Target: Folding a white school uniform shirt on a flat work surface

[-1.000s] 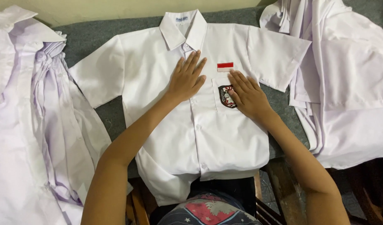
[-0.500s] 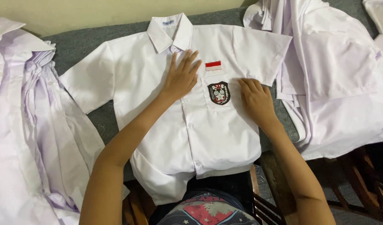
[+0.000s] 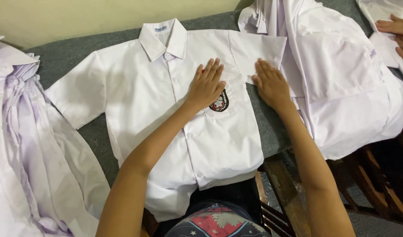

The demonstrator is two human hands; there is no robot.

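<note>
At the far left, around nine o'clock, a heap of white clothes (image 3: 30,145) lies crumpled on the bench (image 3: 74,55), which is covered in grey cloth. Next to it, in the middle of the view, a white short-sleeved shirt (image 3: 149,96) is spread flat, front up and buttoned, with its collar (image 3: 163,37) pointing toward twelve o'clock and its hem hanging over the near edge at six o'clock. One sleeve reaches out toward nine o'clock.

The left hand (image 3: 206,84) rests flat on the chest of the shirt, fingers spread wide and holding nothing, and its heel lies just above a dark round badge (image 3: 220,103) sewn on the pocket. Just beside it, toward three o'clock, the right hand (image 3: 270,82) also lies open and flat, grasping nothing, pressing on the edge of the other sleeve (image 3: 258,50) where it meets the grey cloth.

Farther right, at two o'clock, a second pile of white shirts (image 3: 342,87) sits partly over the bench edge. In the top right corner, another person's hand (image 3: 396,28) touches white cloth.
</note>
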